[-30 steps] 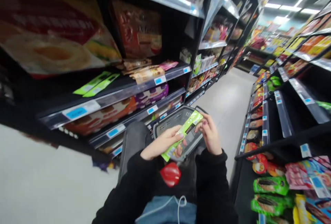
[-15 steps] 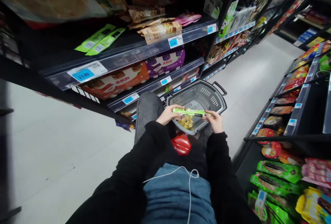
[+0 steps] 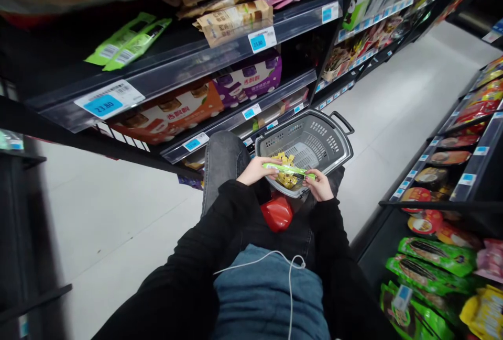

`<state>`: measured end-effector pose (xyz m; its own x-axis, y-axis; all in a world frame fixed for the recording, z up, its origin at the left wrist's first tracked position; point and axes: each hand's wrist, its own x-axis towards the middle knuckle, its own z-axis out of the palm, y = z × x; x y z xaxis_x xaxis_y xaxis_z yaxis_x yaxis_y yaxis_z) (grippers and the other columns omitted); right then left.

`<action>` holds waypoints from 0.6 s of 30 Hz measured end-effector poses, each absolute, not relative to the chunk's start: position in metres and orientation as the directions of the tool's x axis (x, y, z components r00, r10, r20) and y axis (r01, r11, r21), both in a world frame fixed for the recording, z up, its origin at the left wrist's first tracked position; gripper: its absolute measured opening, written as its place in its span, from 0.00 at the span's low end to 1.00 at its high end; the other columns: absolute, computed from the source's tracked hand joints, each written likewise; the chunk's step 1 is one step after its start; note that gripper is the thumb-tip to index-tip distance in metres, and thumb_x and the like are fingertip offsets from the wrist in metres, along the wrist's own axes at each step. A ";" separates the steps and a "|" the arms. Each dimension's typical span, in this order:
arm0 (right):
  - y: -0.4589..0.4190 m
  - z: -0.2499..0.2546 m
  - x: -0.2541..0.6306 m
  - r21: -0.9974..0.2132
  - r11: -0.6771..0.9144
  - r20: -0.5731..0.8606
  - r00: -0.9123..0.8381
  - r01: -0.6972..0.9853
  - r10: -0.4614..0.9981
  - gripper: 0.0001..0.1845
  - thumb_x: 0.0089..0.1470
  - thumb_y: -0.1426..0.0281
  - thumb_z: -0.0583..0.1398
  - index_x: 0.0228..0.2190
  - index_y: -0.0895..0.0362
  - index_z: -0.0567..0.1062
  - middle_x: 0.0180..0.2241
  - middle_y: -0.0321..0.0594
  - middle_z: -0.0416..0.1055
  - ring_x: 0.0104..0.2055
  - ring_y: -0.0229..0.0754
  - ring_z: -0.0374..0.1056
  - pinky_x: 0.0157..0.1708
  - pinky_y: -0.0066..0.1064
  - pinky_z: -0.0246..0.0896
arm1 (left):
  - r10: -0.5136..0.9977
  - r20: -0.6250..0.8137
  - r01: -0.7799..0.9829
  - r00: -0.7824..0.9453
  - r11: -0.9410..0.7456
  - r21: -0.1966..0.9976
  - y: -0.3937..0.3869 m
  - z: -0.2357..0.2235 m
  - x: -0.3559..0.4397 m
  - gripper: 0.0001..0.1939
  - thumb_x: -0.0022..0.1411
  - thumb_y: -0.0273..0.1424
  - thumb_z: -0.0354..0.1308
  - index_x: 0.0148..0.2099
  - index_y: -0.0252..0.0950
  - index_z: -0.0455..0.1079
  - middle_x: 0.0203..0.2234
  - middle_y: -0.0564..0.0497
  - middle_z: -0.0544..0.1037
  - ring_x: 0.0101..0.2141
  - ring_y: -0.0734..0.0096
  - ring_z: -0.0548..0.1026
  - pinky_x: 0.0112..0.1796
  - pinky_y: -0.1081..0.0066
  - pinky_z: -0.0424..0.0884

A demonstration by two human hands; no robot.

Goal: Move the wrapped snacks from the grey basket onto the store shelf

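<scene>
- Store aisle, head view: pale floor (image 3: 106, 214) between dark shelving on both sides.
- Green packet (image 3: 288, 169), one, slim: stretched between both hands, above the basket's near part.
- Left hand (image 3: 253, 171): thumb and fingers pinching the packet's left end.
- Right hand (image 3: 320, 186): fingertips pinching its right end.
- Basket (image 3: 324, 138), grey, perforated, handle at far right: set before the person's knees.
- Yellow packets (image 3: 288, 181), a small heap: inside the basket, near end.
- Red object (image 3: 277, 215), glossy, kind unclear: just below the basket, between the legs.
- Matching green packets (image 3: 135, 49), two: side by side on the left shelf, behind a price label (image 3: 109, 100) reading 23.80.
- Beige packets (image 3: 239, 18): same shelf, farther right.
- Cartons, orange (image 3: 173, 114) and purple (image 3: 249, 80): one shelf lower.
- Green bags (image 3: 436, 256), several: low right shelf.
</scene>
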<state>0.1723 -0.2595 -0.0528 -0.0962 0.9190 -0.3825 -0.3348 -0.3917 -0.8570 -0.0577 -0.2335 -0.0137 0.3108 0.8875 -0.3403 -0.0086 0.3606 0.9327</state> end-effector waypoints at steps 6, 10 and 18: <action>-0.259 -0.057 0.170 -0.840 -0.367 -0.376 -0.058 -0.400 0.925 0.16 0.25 0.67 0.70 0.20 0.58 0.72 0.25 0.33 0.71 0.23 0.35 0.68 0.27 0.31 0.70 | 0.918 -0.324 -0.023 0.230 0.338 0.941 -0.233 -0.017 -0.055 0.15 0.39 0.32 0.67 0.31 0.27 0.75 0.50 0.37 0.70 0.23 0.70 0.76 0.26 0.65 0.75; -0.257 -0.061 0.163 -0.857 -0.328 -0.368 0.026 -0.397 0.930 0.17 0.26 0.63 0.69 0.16 0.58 0.68 0.18 0.32 0.68 0.19 0.34 0.65 0.22 0.30 0.66 | 0.938 -0.280 0.001 0.204 0.286 0.958 -0.234 -0.016 -0.055 0.12 0.40 0.32 0.66 0.28 0.27 0.74 0.51 0.37 0.69 0.22 0.71 0.75 0.24 0.66 0.75; -0.256 -0.067 0.157 -0.920 -0.218 -0.275 0.141 -0.325 0.951 0.25 0.28 0.67 0.69 0.23 0.54 0.58 0.14 0.23 0.62 0.14 0.32 0.60 0.15 0.23 0.56 | 0.936 -0.177 0.043 0.304 0.172 0.984 -0.236 -0.015 -0.056 0.12 0.43 0.33 0.65 0.31 0.29 0.76 0.57 0.38 0.61 0.23 0.75 0.75 0.25 0.68 0.75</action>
